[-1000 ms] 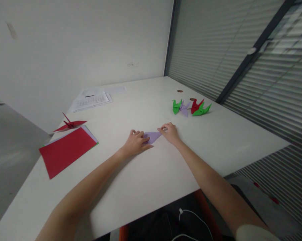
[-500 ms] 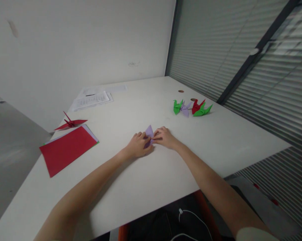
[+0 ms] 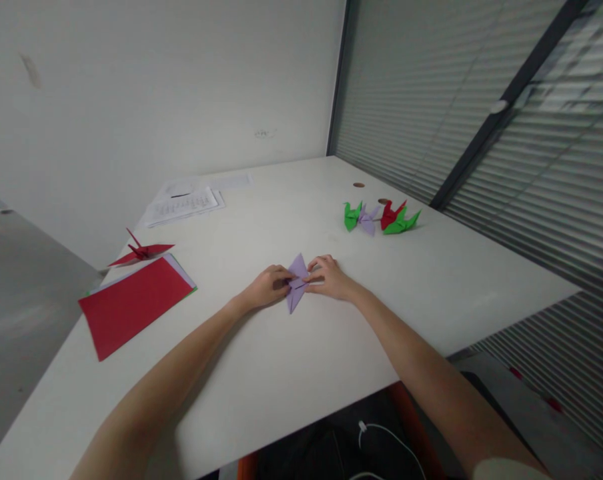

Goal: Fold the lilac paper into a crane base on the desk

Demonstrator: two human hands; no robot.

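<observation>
A folded piece of purple origami paper (image 3: 296,298) lies on the white table, its pointed ends facing away from me and toward me. My left hand (image 3: 267,287) has its fingers closed on the paper's left side. From the right, my right hand (image 3: 330,277) pinches the opposite side with thumb and fingers. The fingertips of both hands meet the paper near its middle and hide part of the folds there.
Left on the table (image 3: 241,407) are red paper sheets (image 3: 136,303) and a red paper crane (image 3: 140,253). Several folded cranes (image 3: 402,222) stand at the back right. Printed papers (image 3: 186,205) lie at the back left. Window blinds (image 3: 406,127) border the right side.
My left hand has drawn slightly left, uncovering the near point of the purple paper. My right hand stays at the paper's right side. The view has shifted slightly.
</observation>
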